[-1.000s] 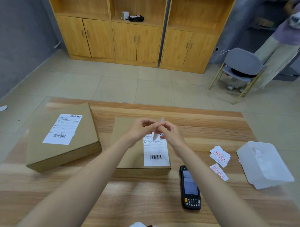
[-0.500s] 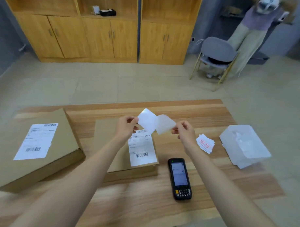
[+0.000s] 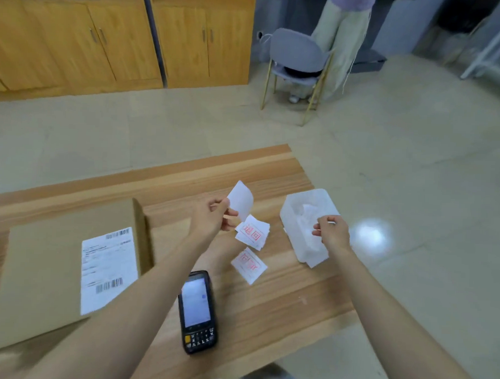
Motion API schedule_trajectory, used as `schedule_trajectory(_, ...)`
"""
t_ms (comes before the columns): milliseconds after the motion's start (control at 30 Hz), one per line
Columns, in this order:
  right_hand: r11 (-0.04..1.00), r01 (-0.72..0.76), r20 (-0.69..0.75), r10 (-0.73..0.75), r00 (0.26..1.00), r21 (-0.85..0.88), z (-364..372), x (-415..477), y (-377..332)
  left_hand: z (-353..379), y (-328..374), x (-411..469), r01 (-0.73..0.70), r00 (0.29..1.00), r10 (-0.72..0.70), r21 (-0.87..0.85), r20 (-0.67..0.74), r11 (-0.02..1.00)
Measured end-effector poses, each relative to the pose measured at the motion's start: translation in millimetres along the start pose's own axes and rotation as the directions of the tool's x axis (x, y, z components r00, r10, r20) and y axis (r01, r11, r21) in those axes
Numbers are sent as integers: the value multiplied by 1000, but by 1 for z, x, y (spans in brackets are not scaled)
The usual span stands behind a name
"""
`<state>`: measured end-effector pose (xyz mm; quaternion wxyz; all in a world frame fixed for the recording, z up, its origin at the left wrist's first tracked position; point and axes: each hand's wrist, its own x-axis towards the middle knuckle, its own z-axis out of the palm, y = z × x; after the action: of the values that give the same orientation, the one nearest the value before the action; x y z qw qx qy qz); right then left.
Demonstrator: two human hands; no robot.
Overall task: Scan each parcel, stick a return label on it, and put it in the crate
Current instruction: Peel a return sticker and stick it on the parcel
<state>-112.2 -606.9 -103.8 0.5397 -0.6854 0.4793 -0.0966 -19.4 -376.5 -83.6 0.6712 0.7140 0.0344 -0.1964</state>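
My left hand (image 3: 213, 220) pinches a white peeled label (image 3: 240, 200) by its lower edge and holds it up above the table. My right hand (image 3: 331, 233) is off to the right over a translucent white bin (image 3: 292, 212), fingers pinched on a pale backing sheet that dips into it. A flat cardboard parcel (image 3: 42, 267) with a white shipping label (image 3: 107, 269) lies at the left. A black handheld scanner (image 3: 198, 309) lies screen-up near the front edge. Red-printed return labels (image 3: 253, 232) lie in a small stack below my left hand, with one more label (image 3: 249, 264) nearer me.
The wooden table (image 3: 267, 303) ends just right of the bin, and the bin overhangs that edge. On the tiled floor beyond stand a grey chair (image 3: 297, 55) and a person (image 3: 345, 31). Wooden cabinets (image 3: 120, 43) line the back wall.
My hands have pulled apart. The right hand carried the backing sheet right to the bin, the left kept the label. The view swung right, so the second parcel is out of frame.
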Motion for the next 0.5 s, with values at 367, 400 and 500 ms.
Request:
schedule_trajectory(367,935,57,254,37,967,-351,-12,39,11,46,-4,17,71,996,-70,26,-47,997)
schedule_trajectory(400,925,51,248,48,968,-378,-11,40,10,44,-3,18,67,997,-66,19,-49,998)
schedule_trajectory(500,874,89,237,30,971,-477,-6,37,5,40,-2,18,68,996,-69,-12,-50,998)
